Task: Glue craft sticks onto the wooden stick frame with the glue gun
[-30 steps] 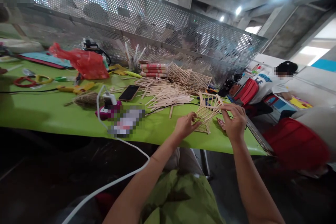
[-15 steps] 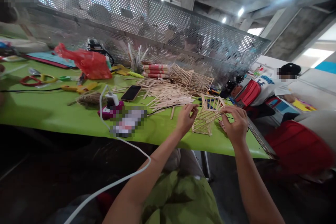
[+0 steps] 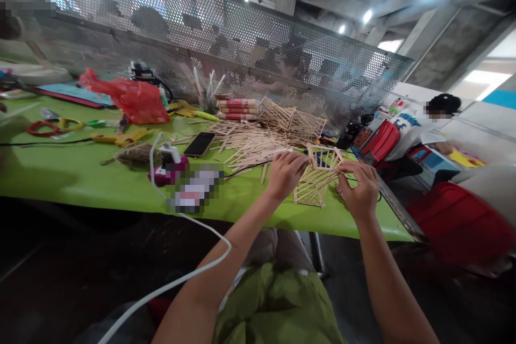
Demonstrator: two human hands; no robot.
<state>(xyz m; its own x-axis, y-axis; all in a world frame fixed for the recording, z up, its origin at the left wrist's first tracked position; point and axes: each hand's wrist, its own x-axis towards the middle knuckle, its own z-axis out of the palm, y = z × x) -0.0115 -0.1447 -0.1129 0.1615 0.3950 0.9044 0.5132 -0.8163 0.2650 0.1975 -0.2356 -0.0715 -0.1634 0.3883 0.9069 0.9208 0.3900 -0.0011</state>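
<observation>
A small frame built of thin wooden sticks (image 3: 316, 178) stands on the green table (image 3: 80, 177) near its front right corner. My left hand (image 3: 285, 173) has its fingers closed on the frame's upper left edge. My right hand (image 3: 358, 189) pinches the frame's right side. Just behind my left hand lies a loose heap of the same sticks (image 3: 252, 145).
A black phone (image 3: 199, 143), a charger with a white cable (image 3: 169, 155), a ball of twine (image 3: 135, 155), scissors (image 3: 60, 124), a red plastic bag (image 3: 133, 99) and another stick structure (image 3: 292, 121) lie on the table. A perforated metal screen (image 3: 226, 48) backs it. A person (image 3: 419, 123) sits at right.
My left hand has climbed from the frame's lower left side to its upper left edge. My right hand stays on the right side, and the frame has barely shifted.
</observation>
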